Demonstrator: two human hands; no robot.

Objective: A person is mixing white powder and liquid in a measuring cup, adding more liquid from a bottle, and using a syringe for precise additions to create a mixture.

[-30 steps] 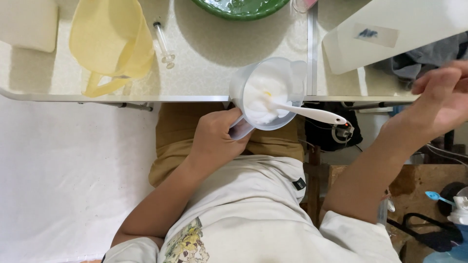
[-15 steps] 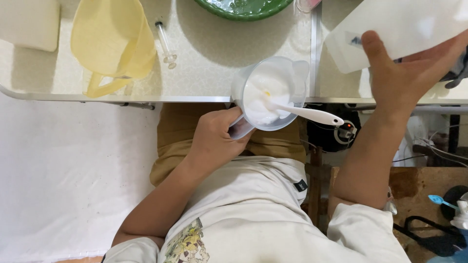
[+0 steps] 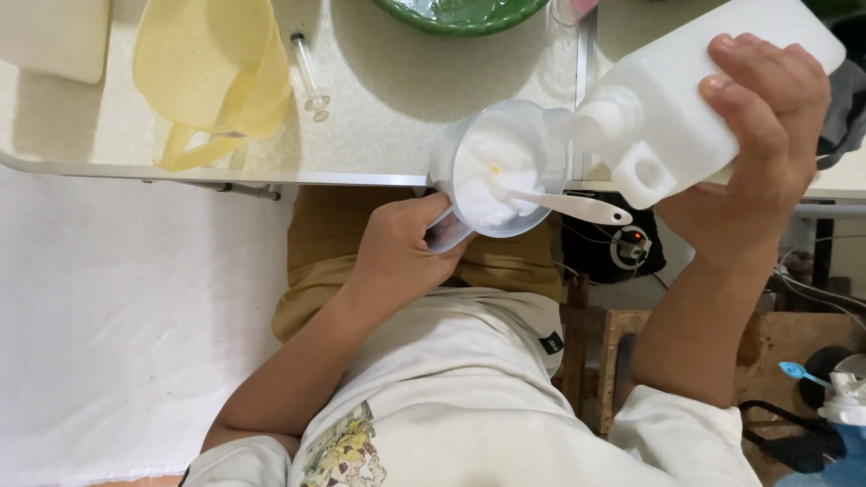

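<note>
Since half a second ago the right hand (image 3: 762, 171) has swung the white plastic jug (image 3: 695, 99) in from the right-hand table edge and tipped it, so its spout now sits at the rim of the clear measuring cup (image 3: 501, 167). Nearest the camera, the person's white printed shirt (image 3: 451, 397) fills the lower middle, with both bare forearms rising from it. Above the lap, the left hand (image 3: 401, 248) is closed around the handle of the measuring cup, holding it at the front edge of the table (image 3: 406, 90), partly over the edge. The cup holds a white substance, and a white spoon (image 3: 564, 205) stands in it with its handle sticking out to the right over the rim. Just right of the cup, the right hand is wrapped tight on the body of the jug, fingers over its upper side and thumb beneath, the jug tilted down to the left. Farther back on the speckled table top lie a clear syringe (image 3: 309, 77) and, left of it, a yellow jug (image 3: 212, 72) on its side. At the far edge sits part of a green bowl (image 3: 460, 13).
</note>
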